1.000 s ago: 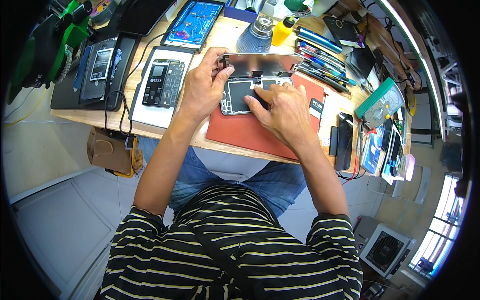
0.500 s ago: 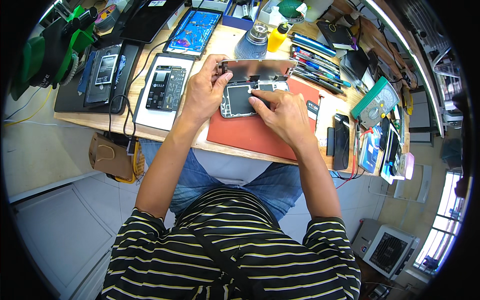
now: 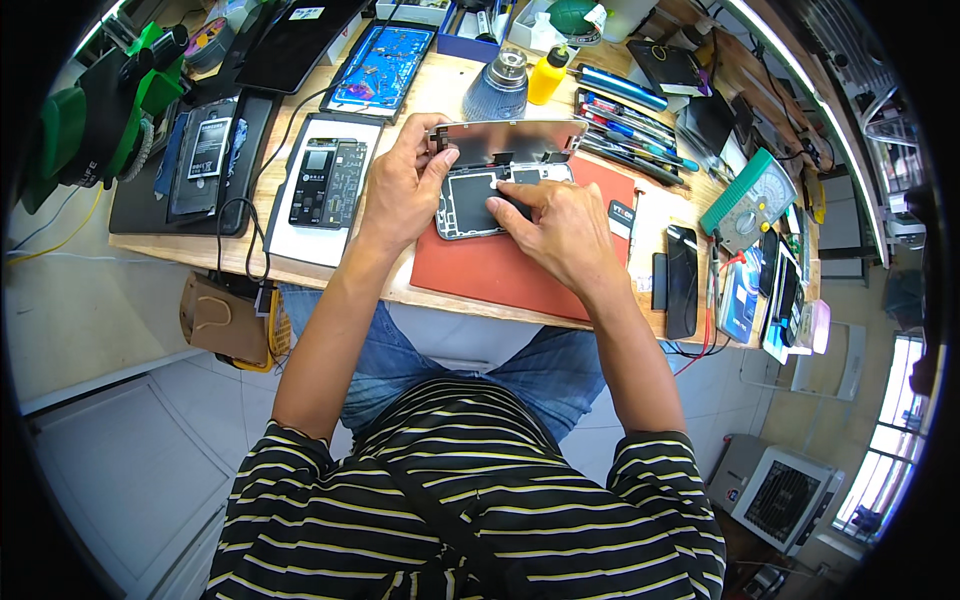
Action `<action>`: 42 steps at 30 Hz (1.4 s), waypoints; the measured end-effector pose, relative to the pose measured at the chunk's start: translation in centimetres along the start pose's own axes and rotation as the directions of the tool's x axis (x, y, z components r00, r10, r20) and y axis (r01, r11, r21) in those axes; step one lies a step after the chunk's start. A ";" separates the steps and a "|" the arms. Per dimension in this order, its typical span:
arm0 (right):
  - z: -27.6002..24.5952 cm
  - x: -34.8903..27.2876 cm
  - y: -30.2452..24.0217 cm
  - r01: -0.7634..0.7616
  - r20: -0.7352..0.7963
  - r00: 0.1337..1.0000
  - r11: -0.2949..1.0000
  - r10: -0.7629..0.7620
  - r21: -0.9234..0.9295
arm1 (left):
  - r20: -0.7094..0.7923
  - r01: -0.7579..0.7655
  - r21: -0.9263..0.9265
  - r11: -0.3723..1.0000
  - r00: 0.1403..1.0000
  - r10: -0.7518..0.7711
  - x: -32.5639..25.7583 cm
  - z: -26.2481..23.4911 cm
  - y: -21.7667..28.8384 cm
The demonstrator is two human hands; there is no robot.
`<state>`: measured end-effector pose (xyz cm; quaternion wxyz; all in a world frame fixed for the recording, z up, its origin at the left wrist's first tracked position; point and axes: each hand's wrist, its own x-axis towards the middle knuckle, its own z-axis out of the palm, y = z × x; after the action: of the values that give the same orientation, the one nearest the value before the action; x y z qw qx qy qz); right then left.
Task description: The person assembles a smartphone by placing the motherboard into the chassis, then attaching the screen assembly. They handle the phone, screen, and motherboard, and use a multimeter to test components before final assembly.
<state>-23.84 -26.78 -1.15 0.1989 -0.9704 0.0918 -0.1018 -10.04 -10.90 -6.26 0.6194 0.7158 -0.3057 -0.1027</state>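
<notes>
An opened phone lies on a red-orange mat, its dark body flat. From its far edge the silvery screen panel stands tilted up. My left hand grips the panel's left end between thumb and fingers. Over the right half of the body is my right hand, index finger stretched out and its tip touching the inside near the middle. Its thumb lies a little apart, closer to me, and the other fingers are bent. I see nothing held in it. The right hand covers part of the phone's inside.
To the left, a board with phone parts lies on a white sheet. Behind the phone stand a glass bottle and a yellow bottle. Pens and tools lie at the back right. A green multimeter and dark phone are on the right.
The picture has shifted slightly, with the phone and hands a little further left in it. My right index finger and thumb stay at the phone's inside, and my left hand keeps its grip.
</notes>
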 end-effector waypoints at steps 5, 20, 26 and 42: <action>0.1 -1.5 0.1 -0.022 0.013 1.000 0.997 0.023 -0.077 | -0.030 -0.074 -0.104 0.992 0.997 0.071 -0.1 0.3 0.8; 0.4 -12.2 1.9 -0.147 -0.410 0.854 0.903 0.322 0.405 | 0.424 -0.183 0.201 0.962 0.902 0.083 0.0 -3.1 3.4; 1.3 -11.3 2.1 -0.195 -0.393 0.843 0.890 0.366 0.411 | 0.526 -0.263 0.322 0.909 0.848 0.059 -0.5 -2.8 3.5; 2.2 -10.8 2.2 -0.136 -0.477 0.844 0.958 0.246 0.252 | 0.539 -0.403 0.461 0.791 0.835 0.111 0.1 0.1 4.5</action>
<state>-34.07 -25.62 -5.80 0.2777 -0.8695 0.2260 -0.3402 -11.43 -11.26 -1.99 0.2946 0.7647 -0.5649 -0.0966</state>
